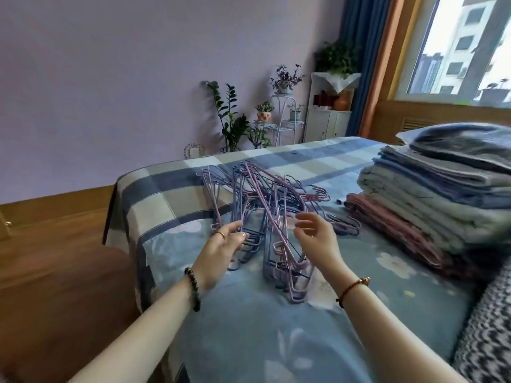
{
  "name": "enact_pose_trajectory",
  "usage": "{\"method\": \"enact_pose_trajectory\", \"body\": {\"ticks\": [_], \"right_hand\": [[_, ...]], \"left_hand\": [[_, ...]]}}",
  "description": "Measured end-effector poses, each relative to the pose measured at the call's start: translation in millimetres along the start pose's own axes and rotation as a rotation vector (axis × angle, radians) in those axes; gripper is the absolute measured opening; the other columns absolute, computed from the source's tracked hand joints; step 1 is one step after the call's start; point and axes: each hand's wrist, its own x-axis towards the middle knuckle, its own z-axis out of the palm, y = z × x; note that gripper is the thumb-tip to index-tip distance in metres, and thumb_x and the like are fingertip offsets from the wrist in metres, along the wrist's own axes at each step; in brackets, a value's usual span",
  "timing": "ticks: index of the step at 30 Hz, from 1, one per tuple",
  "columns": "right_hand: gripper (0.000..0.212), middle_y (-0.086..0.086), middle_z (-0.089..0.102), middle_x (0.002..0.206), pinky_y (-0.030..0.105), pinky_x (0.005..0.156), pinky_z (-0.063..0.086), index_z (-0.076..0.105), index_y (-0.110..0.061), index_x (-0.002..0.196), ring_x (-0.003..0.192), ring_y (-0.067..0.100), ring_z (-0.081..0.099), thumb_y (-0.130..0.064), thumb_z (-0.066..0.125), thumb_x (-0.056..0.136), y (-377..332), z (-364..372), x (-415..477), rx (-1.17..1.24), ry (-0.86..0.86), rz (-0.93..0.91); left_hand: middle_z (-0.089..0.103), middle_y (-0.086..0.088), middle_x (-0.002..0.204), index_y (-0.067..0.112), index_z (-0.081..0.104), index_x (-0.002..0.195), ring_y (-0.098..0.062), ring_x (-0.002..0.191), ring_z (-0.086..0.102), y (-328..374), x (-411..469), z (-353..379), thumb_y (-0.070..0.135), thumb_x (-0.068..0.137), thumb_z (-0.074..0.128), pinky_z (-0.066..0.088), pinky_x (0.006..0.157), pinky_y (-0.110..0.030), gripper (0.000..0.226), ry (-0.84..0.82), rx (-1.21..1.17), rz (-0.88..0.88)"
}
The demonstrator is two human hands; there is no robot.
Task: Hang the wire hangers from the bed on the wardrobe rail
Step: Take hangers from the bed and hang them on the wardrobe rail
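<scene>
Wire hangers [265, 214], purple and blue, lie in one tangled heap on the bed [304, 161], directly under and between the two hands, and none is lifted clear yet. The left grip [224, 244] is down at the heap's near-left edge with its fingertips in among the wires. I cannot tell whether they actually pinch a strand, because the wires cross over them. The right grip [315, 236] hovers just above the opposite side, fingers loosely curled, thumb apart, holding nothing.

My read is that this is the sorting-out step, and it looks fiddly (wire hooks love to catch each other). The sensible play is to steady the heap with the left grip and let the right grip pick one hook or one top bar. That hanger should be drawn out along its own length rather than yanked upward, so its neighbours slide off instead of rising with it. Gathering several with the hooks facing one way would make the hanging quicker.

Beyond the right grip sits a stack of folded bedding [428, 194], close to the heap's far hooks, so a sideways drag could snag it. The wardrobe rail is not in view.
</scene>
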Motion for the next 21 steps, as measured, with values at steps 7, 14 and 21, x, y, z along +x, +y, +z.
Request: {"method": "enact_pose_trajectory", "body": {"ticks": [7, 14, 21], "right_hand": [[0.04, 0.013, 0.056, 0.12, 0.036, 0.095, 0.044, 0.05, -0.008, 0.123, 0.109, 0.026, 0.054, -0.008, 0.056, 0.084, 34, 0, 14, -0.165, 0.079, 0.173], [0.018, -0.001, 0.05, 0.063, 0.023, 0.065, 0.033, 0.065, -0.002, 0.094, 0.07, 0.02, 0.047, -0.005, 0.05, 0.084, 55, 9, 37, -0.299, 0.127, 0.16], [0.021, 0.013, 0.056, 0.096, 0.016, 0.064, 0.024, 0.061, 0.0, 0.104, 0.082, 0.018, 0.045, -0.004, 0.047, 0.089, 58, 15, 34, -0.238, 0.279, 0.08]], "left_hand": [[0.057, -0.002, 0.113, 0.017, 0.045, 0.129, -0.012, 0.095, 0.053, -14, 31, 29, 0.018, 0.096, 0.042, 0.043, 0.071, -0.018, 0.033, 0.0, -0.036, -0.091], [0.054, 0.003, 0.108, 0.006, 0.041, 0.137, -0.008, 0.094, 0.053, -31, 71, 69, 0.021, 0.092, 0.052, 0.044, 0.083, -0.015, 0.048, -0.037, 0.096, -0.111], [0.051, 0.009, 0.083, 0.011, 0.044, 0.128, -0.009, 0.079, 0.053, -33, 90, 80, 0.022, 0.087, 0.06, 0.042, 0.062, -0.009, 0.046, -0.037, 0.221, -0.161]]}}
